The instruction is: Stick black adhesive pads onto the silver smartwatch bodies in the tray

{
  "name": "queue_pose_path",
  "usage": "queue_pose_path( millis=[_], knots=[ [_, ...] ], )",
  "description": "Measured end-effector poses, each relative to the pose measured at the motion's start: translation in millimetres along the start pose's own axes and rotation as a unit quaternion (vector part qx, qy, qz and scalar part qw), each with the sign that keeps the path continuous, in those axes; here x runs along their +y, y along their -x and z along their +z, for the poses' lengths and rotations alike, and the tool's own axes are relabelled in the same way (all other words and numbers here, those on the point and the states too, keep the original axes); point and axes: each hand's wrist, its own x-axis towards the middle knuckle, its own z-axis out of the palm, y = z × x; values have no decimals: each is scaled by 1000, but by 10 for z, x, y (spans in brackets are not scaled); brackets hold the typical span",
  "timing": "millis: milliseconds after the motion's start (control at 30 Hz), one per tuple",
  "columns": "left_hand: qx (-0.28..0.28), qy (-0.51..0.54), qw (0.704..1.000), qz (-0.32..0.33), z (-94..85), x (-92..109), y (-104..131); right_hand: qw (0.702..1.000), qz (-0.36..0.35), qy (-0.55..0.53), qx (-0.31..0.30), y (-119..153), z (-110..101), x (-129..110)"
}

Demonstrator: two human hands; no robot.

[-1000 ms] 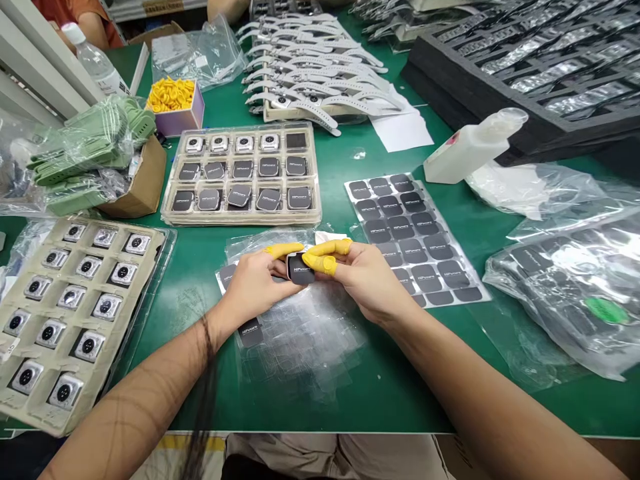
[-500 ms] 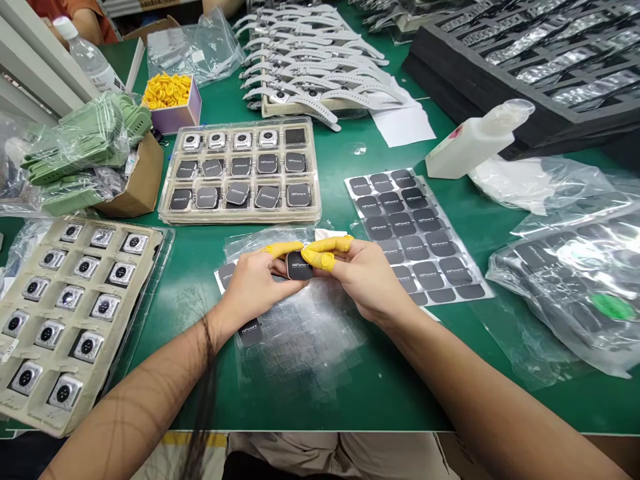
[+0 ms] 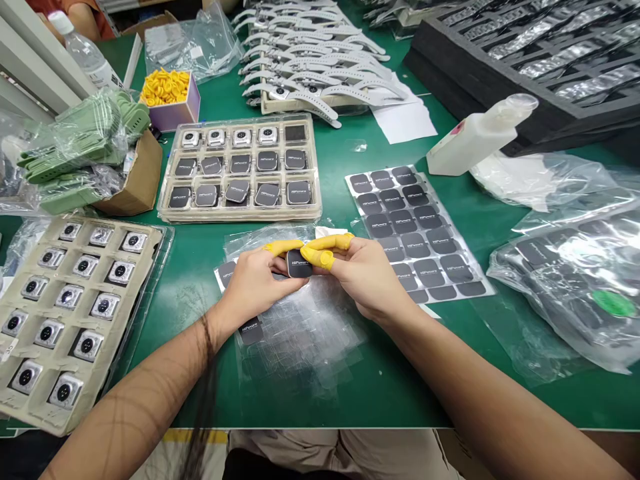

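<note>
We see a green table (image 3: 400,393), which fills most of the frame. In the upper right stands a black foam tray (image 3: 450,80), and along the left edge lies a beige tray (image 3: 37,412) with silver watch bodies in its compartments, sensor side up. At the top centre, we find a heap of watches with pale straps (image 3: 310,60). Below this heap is a second tray (image 3: 240,215): four of its pieces show their sensors, while two rows show black faces. A sheet of black HiFuture stickers (image 3: 415,230) lies right of centre. Transparent film pieces (image 3: 310,333) are spread under the hands.

Near the centre of the frame, the left hand (image 3: 253,277) grips one watch body (image 3: 299,265) from the left, the thumb at its lower edge. The right hand (image 3: 370,280), with yellow finger cots on, has thumb and forefinger closed on its upper right corner. The black HiFuture face is toward us; if a thin film is also pinched there, we cannot tell.
</note>
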Motion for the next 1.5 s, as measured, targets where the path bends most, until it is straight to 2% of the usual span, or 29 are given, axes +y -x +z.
queue_pose_path(
  millis=[233,300,367,433,500,533,600,667,700,767,833,867,967,1033,1133,1167,1233,1333,1500],
  knots=[
    [2,0,1000,5,4,25,4,1000,-21,17,-8,-5,5,59],
    [1,10,1000,-2,6,22,8,997,-46,55,-23,-1,-12,73],
    [-3,38,999,-24,7,5,8,985,-98,144,-9,11,-45,72],
    [-4,85,995,-58,10,-23,4,948,-183,254,55,28,-90,64],
    [1,140,986,-86,14,-55,-3,891,-277,344,103,45,-132,63],
    [2,163,982,-95,15,-69,-7,863,-318,382,96,51,-147,71],
    [0,205,973,-102,15,-84,-15,802,-373,466,17,56,-164,104],
    [3,243,965,-102,13,-82,-21,737,-390,549,-59,54,-168,148],
    [6,258,961,-103,12,-76,-23,712,-389,581,-70,52,-169,166],
    [17,280,954,-109,11,-60,-22,689,-383,615,-26,49,-175,186],
    [25,283,952,-117,10,-46,-17,686,-384,618,31,52,-182,187],
    [26,279,953,-118,10,-42,-14,684,-390,616,34,55,-182,183],
    [29,267,956,-116,2,-32,-10,674,-407,616,-25,50,-164,175],
    [32,267,956,-119,-9,-19,-14,686,-397,610,-4,31,-146,168],
    [34,266,955,-124,-24,7,-22,739,-394,541,75,1,-123,165],
    [33,267,955,-124,-25,13,-22,765,-399,501,71,-3,-113,172],
    [29,263,957,-122,-16,12,-13,824,-387,414,23,-6,-84,205],
    [24,194,973,-121,12,-18,21,889,-314,331,-32,-12,-21,269],
    [30,61,996,-64,23,-55,61,918,-241,306,-75,-86,30,202]
  ],
)
